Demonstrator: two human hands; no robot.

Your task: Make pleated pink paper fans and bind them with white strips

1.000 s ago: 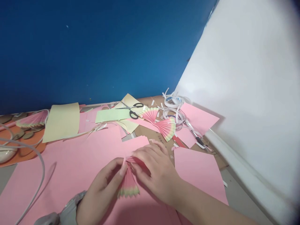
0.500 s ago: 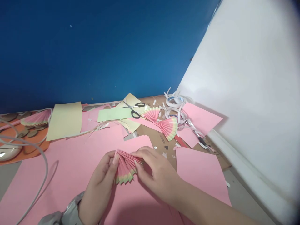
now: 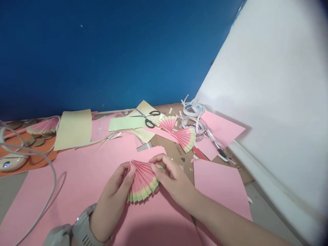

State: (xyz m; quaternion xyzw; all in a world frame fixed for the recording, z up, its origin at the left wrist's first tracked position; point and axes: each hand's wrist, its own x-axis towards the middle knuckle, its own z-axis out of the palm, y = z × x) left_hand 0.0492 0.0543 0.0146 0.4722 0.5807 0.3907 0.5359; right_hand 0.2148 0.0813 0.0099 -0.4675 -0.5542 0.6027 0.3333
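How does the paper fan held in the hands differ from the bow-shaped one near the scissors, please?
The held fan spreads as a single wedge, while the bow-shaped paper flares into two, joined at a narrow middle. The left hand and right hand grip the held fan, while the bow-shaped paper lies untouched near the scissors. Both are pleated and pink, with yellow and green along the outer edge.

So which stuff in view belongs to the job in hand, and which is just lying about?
In the job:
pleated fan, held by the left hand and right hand
bow-shaped pleated piece, probably, given its matching colours

Lying about, seemingly, since neither hand touches them:
scissors
computer mouse
cable
pale yellow sheet
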